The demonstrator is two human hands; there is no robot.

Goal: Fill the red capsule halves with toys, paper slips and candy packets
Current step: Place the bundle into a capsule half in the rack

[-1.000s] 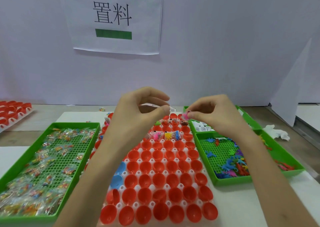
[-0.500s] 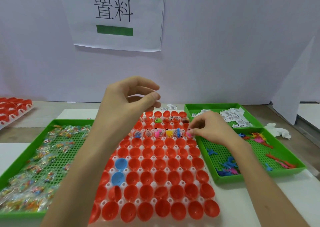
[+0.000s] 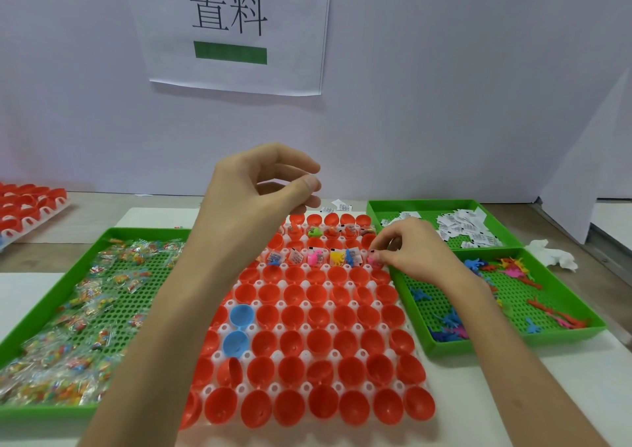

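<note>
Pink toy (image 3: 373, 259) pinched in right hand (image 3: 415, 253) at the capsule tray (image 3: 367, 385) edge, green tray (image 3: 402, 289) just rightward, empty red capsule halves (image 3: 318, 313) nearward; this hand sits lower than before. Left hand (image 3: 253, 204) raised, fingers curled, hold unclear.

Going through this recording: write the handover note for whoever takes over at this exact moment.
Left hand: raised over the red capsule halves, fingers curled; contents unclear.
Right hand: pinching a pink toy at the right end of a far row.
Supplies: candy packets at left; paper slips and toys at right.
Done: two far rows hold toys, one with slips.
Left: all nearer rows empty.
</note>
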